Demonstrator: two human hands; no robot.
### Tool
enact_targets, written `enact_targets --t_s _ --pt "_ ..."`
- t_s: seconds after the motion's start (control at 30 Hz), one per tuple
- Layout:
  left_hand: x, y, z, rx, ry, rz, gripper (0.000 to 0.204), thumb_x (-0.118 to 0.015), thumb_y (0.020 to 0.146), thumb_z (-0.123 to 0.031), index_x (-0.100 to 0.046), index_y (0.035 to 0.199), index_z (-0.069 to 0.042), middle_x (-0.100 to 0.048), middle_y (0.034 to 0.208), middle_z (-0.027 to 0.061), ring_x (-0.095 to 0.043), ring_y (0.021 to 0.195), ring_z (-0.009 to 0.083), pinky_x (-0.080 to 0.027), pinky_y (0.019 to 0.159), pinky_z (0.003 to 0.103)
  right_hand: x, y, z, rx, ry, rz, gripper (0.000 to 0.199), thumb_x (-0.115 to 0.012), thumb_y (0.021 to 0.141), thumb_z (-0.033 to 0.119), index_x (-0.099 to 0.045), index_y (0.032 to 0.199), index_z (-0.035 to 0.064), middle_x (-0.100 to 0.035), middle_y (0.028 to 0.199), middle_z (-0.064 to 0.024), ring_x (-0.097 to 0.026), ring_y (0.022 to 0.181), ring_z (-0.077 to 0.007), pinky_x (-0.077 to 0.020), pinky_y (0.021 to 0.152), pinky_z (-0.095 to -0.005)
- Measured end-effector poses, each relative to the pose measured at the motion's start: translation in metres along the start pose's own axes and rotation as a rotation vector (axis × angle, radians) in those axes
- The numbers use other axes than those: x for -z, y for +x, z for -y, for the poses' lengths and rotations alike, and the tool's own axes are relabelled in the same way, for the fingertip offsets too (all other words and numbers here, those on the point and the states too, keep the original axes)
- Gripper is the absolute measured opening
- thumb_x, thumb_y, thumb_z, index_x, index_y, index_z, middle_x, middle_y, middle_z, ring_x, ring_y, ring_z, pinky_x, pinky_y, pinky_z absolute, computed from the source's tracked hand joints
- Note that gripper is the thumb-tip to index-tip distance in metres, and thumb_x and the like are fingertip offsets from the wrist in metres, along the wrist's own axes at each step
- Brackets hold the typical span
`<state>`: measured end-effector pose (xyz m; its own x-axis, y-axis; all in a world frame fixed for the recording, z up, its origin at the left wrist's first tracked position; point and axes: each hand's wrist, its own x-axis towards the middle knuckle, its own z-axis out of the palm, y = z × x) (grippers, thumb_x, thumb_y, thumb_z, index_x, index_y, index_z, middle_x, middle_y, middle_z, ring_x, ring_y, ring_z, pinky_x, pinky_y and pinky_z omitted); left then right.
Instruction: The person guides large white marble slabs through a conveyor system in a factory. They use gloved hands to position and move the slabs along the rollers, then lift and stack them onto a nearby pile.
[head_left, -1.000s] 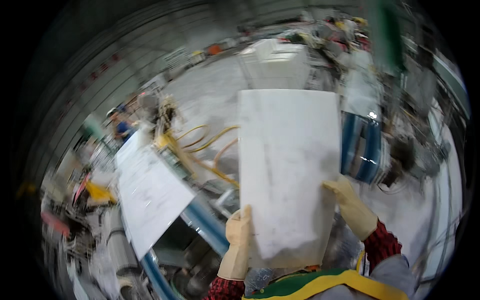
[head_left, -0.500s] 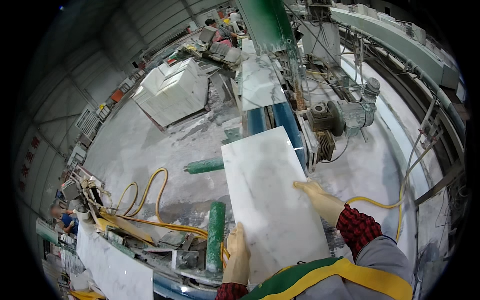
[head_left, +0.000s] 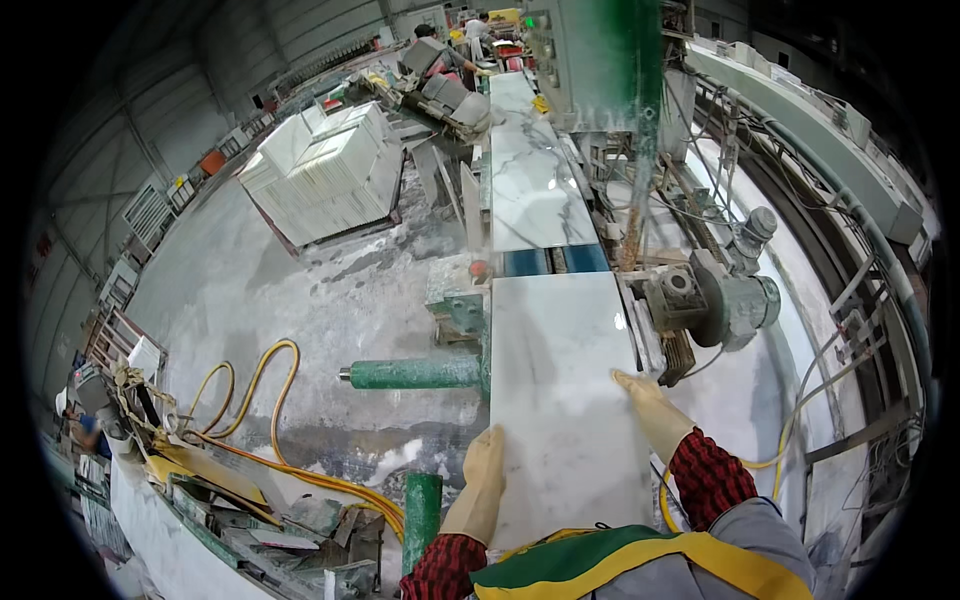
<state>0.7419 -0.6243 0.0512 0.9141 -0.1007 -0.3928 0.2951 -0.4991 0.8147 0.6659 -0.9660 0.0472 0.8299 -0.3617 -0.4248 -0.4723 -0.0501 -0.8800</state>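
Note:
A white marble slab (head_left: 565, 400) with faint grey veining lies lengthwise in front of me, its far end on the blue conveyor belts (head_left: 525, 263). My left hand (head_left: 480, 485), in a cream glove, is closed on the slab's left edge. Farther forward, my right hand (head_left: 650, 412), gloved alike, grips the right edge. The undersides of both grips are hidden by the stone. Beyond a short gap of bare belt sits another marble slab (head_left: 535, 195) with darker grey veins.
Left of the slab, a green cylinder (head_left: 415, 374) juts out sideways; another green cylinder (head_left: 421, 515) stands nearer me. An electric motor (head_left: 740, 310) sits close on the right. Yellow hoses (head_left: 285, 400) loop over the floor. Stacked white slabs (head_left: 325, 175) stand farther left; people work beyond.
The slab has swung from a leftward tilt into line with the conveyor and moved forward onto the belts. Both hands kept hold of its edges. My view has shifted too.

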Motion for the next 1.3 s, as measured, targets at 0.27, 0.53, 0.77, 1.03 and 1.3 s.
enact_targets --t_s 0.27,0.53,0.77,1.03,1.3 --pt "-0.008 0.070 -0.004 0.030 0.077 0.050 0.054 -0.050 0.113 -0.052 -0.080 0.133 -0.011 -0.081 0.123 0.0191 -0.074 0.118 0.0392 -0.053 0.104 0.047 -0.004 -0.003 -0.031 0.394 -0.372 -0.074 0.053 -0.058 0.117 0.032 -0.060 0.162 0.0034 -0.064 0.154 -0.0234 -0.059 0.146 -0.0330 -0.0437 0.124 -0.0439" --pt "-0.024 0.119 -0.019 0.009 0.155 0.077 0.061 -0.048 0.113 -0.058 -0.076 0.139 -0.011 -0.080 0.131 0.0177 -0.073 0.123 0.0378 -0.051 0.108 0.046 -0.019 0.019 -0.079 -0.110 0.337 -0.138 0.059 -0.069 0.111 0.045 -0.069 0.150 0.0011 -0.076 0.131 -0.0164 -0.069 0.123 -0.0291 -0.0544 0.108 -0.0435" --pt "-0.032 0.137 -0.046 0.022 0.126 0.071 0.057 -0.050 0.113 -0.056 -0.078 0.138 -0.013 -0.080 0.130 0.0195 -0.074 0.124 0.0409 -0.054 0.105 0.050 -0.001 0.068 -0.100 -0.176 0.219 -0.217 0.066 -0.076 0.106 0.053 -0.073 0.140 -0.0030 -0.076 0.128 -0.0083 -0.067 0.116 -0.0179 -0.0543 0.100 -0.0377" --pt "-0.039 0.173 -0.016 -0.058 0.175 0.226 0.061 -0.043 0.114 -0.061 -0.075 0.126 -0.010 -0.079 0.118 0.0184 -0.075 0.114 0.0404 -0.056 0.100 0.051 -0.008 0.123 -0.107 -0.013 0.443 -0.060 0.059 -0.073 0.110 0.049 -0.072 0.142 -0.0002 -0.078 0.130 -0.0082 -0.073 0.115 -0.0200 -0.0604 0.098 -0.0349" --pt "-0.013 0.168 0.010 -0.091 0.283 0.424 0.074 -0.039 0.113 -0.072 -0.076 0.131 -0.010 -0.080 0.119 0.0184 -0.075 0.110 0.0403 -0.055 0.100 0.049 -0.038 0.147 -0.033 -0.115 0.344 -0.027 0.059 -0.073 0.109 0.050 -0.072 0.140 -0.0003 -0.078 0.127 -0.0079 -0.074 0.114 -0.0192 -0.0613 0.096 -0.0339"
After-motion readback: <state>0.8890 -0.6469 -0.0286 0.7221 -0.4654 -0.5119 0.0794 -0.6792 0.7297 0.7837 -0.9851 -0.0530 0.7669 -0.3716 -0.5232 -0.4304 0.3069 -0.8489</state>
